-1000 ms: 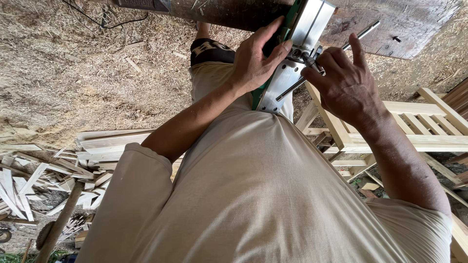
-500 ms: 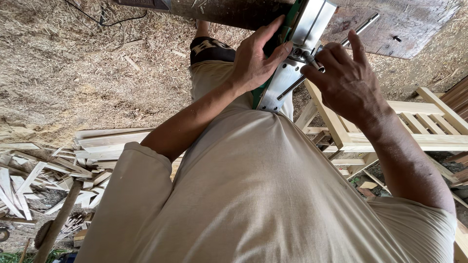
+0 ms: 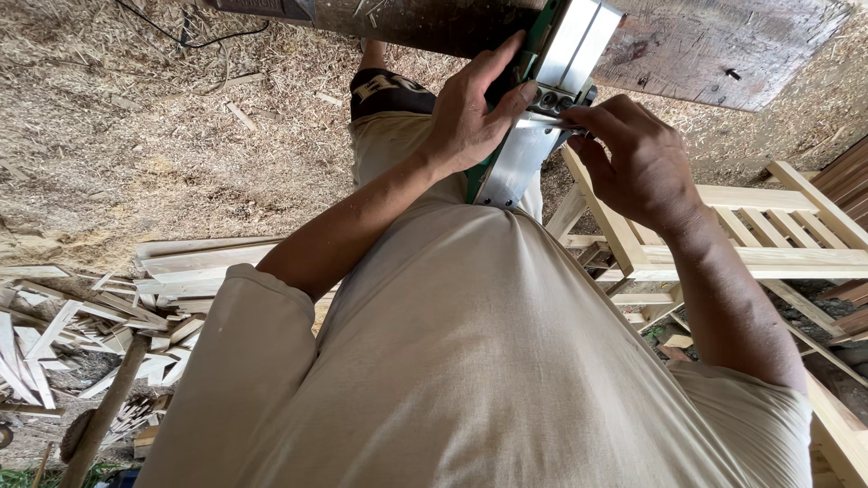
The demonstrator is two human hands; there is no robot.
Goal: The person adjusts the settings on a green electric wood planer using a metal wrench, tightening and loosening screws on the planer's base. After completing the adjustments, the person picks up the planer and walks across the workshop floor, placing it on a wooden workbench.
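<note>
A green and silver power planer (image 3: 529, 154) is held tilted against my beige shirt, its flat metal sole facing me. My left hand (image 3: 470, 113) wraps around its green body from the left. My right hand (image 3: 637, 163) reaches in from the right, with thumb and fingers pinched on a thin metal piece (image 3: 551, 122) at the planer's side, beside a row of small round screws. The pinching fingers hide most of that piece.
A thick weathered wooden slab (image 3: 723, 45) crosses the top. A pale slatted wooden chair frame (image 3: 768, 239) lies at the right. Wood offcuts and planks (image 3: 99, 316) are piled at the left. Sawdust (image 3: 136, 136) and a black cable (image 3: 181, 32) cover the ground.
My right hand's fingers have curled down from pointing upward, and the thin metal rod that stuck out toward the slab is no longer visible. The left hand keeps its hold.
</note>
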